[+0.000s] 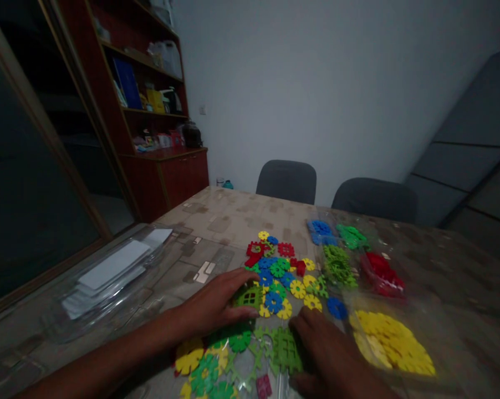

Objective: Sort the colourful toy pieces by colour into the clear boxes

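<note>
My left hand curls its thumb and fingers around a light green square building piece with a window pattern. My right hand has its fingers closed at the edge of another light green square piece; its thumb is partly hidden. Between and beyond my hands lies a loose heap of blue snowflake discs, yellow discs, green discs and red square pieces. Nearer to me are more green discs, yellow discs and a dark pink block.
Clear tubs of sorted pieces stand on the right: blue, green, light green, red and yellow. At left lies a clear tray with white cards. Two grey chairs stand behind the table.
</note>
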### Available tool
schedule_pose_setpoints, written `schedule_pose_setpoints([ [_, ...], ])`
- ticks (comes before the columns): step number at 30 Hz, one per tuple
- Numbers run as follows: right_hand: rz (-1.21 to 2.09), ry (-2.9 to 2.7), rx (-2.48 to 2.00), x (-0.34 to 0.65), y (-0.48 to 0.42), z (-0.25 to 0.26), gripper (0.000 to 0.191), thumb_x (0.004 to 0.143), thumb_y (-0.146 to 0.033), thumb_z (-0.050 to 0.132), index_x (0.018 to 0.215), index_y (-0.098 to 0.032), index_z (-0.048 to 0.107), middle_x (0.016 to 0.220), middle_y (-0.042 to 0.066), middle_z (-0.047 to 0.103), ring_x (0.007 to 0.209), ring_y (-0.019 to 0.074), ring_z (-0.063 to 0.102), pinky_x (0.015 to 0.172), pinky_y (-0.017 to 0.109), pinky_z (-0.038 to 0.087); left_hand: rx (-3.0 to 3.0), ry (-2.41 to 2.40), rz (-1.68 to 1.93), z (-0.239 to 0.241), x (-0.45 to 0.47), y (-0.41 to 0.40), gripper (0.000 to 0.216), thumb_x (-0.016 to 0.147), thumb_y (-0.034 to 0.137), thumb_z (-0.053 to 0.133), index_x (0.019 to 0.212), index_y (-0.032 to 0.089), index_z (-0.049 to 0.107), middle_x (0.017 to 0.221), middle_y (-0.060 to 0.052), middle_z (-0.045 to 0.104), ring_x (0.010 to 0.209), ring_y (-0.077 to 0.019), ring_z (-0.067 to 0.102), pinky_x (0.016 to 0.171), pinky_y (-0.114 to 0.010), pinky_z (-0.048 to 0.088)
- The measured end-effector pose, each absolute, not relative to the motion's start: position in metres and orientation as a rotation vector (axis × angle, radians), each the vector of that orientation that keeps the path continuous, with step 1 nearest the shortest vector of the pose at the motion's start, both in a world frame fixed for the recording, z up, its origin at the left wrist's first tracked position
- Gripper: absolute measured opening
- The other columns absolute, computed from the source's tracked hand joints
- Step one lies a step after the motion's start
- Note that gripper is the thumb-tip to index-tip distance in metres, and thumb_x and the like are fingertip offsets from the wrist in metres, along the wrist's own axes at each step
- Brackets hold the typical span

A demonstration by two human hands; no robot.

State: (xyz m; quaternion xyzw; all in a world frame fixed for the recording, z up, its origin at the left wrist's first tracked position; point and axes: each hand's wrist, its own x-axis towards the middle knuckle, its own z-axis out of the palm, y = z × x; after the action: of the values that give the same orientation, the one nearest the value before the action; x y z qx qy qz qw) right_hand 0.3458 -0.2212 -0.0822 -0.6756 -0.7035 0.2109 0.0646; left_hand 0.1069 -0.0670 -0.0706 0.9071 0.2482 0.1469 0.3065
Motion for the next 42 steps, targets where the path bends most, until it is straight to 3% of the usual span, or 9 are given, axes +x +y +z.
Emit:
schedule_pose_setpoints([
  [4,0.608,-2.114,-1.995,0.353,-0.222,-0.101,0.076,0.071,-0.024,0.079,0.142,-0.021,0.052,0.153,0.016,0.047,0.139,0.0369,0.042,0.113,0.048,0.034,2.397,0.644,0.379,-0.072,0.108,-0.074,0.063,0.087,0.050,0.073,0.141,0.029,0.047,0.145,-0.010,0.055,0.129,-0.0310,0.052,0.110,-0.047,0.039],
  [7,0.662,-2.080,-2.018,0.356,-0.222,-0.093,0.074,0.070,-0.026,0.081,0.139,-0.024,0.055,0.147,0.015,0.053,0.132,0.0362,0.049,0.107,0.048,0.040,2.373,0.625,0.344,-0.070,0.110,-0.082,0.068,0.083,0.048,0.078,0.141,0.029,0.048,0.145,-0.011,0.055,0.130,-0.0329,0.051,0.110,-0.049,0.040],
  [14,0.624,-2.028,-2.307,0.346,-0.216,-0.045,0.020,0.093,-0.016,0.054,0.106,-0.016,0.069,0.112,0.016,0.071,0.099,0.0290,0.068,0.083,0.038,0.048,2.415,0.657,0.289,-0.064,0.127,-0.102,0.066,0.081,0.044,0.080,0.137,0.025,0.050,0.142,-0.014,0.057,0.129,-0.0357,0.051,0.108,-0.052,0.041],
  [22,0.623,-1.882,-2.357,0.343,-0.219,-0.029,0.029,0.098,-0.016,0.044,0.100,-0.017,0.072,0.102,0.015,0.076,0.094,0.0295,0.072,0.077,0.038,0.050,2.465,0.617,0.249,-0.070,0.161,-0.120,0.088,0.072,0.057,0.084,0.145,0.028,0.044,0.141,-0.013,0.057,0.125,-0.0381,0.054,0.104,-0.054,0.045],
  [25,0.583,-1.947,-2.162,0.344,-0.224,-0.040,0.033,0.091,-0.020,0.057,0.123,-0.018,0.067,0.127,0.016,0.068,0.114,0.0315,0.064,0.094,0.043,0.049,2.447,0.657,0.322,-0.070,0.157,-0.111,0.066,0.085,0.053,0.074,0.141,0.028,0.049,0.140,-0.012,0.059,0.125,-0.0359,0.055,0.105,-0.052,0.044],
  [28,0.682,-2.040,-2.045,0.337,-0.224,-0.052,0.073,0.078,-0.020,0.072,0.147,-0.016,0.049,0.153,0.017,0.048,0.139,0.0357,0.043,0.114,0.049,0.035,2.461,0.650,0.395,-0.073,0.140,-0.099,0.036,0.097,0.039,0.060,0.130,0.025,0.056,0.132,-0.011,0.064,0.121,-0.0306,0.058,0.104,-0.047,0.045],
  [30,0.719,-2.084,-2.020,0.331,-0.222,-0.059,0.086,0.072,-0.015,0.074,0.152,-0.014,0.042,0.156,0.017,0.043,0.143,0.0370,0.038,0.118,0.050,0.030,2.480,0.570,0.372,-0.079,0.128,-0.094,0.032,0.097,0.032,0.057,0.128,0.024,0.056,0.130,-0.010,0.064,0.120,-0.0286,0.058,0.104,-0.046,0.045],
  [36,0.659,-2.173,-2.001,0.329,-0.213,-0.067,0.083,0.071,-0.005,0.066,0.151,-0.011,0.042,0.153,0.021,0.045,0.140,0.0373,0.040,0.116,0.050,0.032,2.499,0.339,0.330,-0.093,0.114,-0.099,0.048,0.093,0.037,0.069,0.137,0.029,0.050,0.136,-0.008,0.060,0.127,-0.0297,0.052,0.112,-0.047,0.037],
  [42,0.764,-2.128,-1.932,0.341,-0.214,-0.061,0.068,0.067,-0.013,0.068,0.135,-0.017,0.058,0.136,0.014,0.056,0.127,0.0298,0.052,0.109,0.042,0.040,2.470,0.353,0.360,-0.101,0.120,-0.098,0.034,0.094,0.021,0.066,0.127,0.026,0.057,0.122,-0.007,0.066,0.117,-0.0255,0.058,0.105,-0.042,0.041],
])
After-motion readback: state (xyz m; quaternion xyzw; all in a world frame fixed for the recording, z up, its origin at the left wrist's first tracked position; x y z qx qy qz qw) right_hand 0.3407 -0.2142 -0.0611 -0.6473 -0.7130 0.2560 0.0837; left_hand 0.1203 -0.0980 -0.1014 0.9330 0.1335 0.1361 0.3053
